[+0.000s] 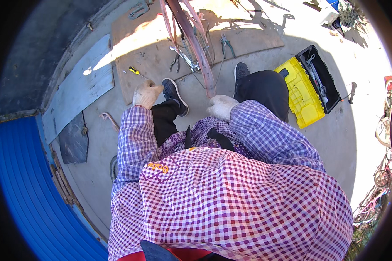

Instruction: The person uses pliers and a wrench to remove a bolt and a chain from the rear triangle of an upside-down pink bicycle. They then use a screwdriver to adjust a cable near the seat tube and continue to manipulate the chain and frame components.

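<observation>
My left hand (147, 92), in a white glove, is curled above my left shoe, with any held item hidden. Beyond it a yellow-handled screwdriver (133, 70) lies on a board (257, 42). My gloved right hand (222, 107) is curled beside the lower end of a rusty pinkish metal frame (200, 58); I cannot tell whether they touch or what is inside the fingers. Around the frame lie black pliers (175, 61), a silver wrench (188, 58) and green-handled pliers (227, 46).
An open toolbox (306, 106) with a yellow lid is at my right, a hammer (353, 91) beside it. Metal sheets (80, 85) lie left, near a blue corrugated panel (39, 182). Bicycles and parts (384, 130) line the far right.
</observation>
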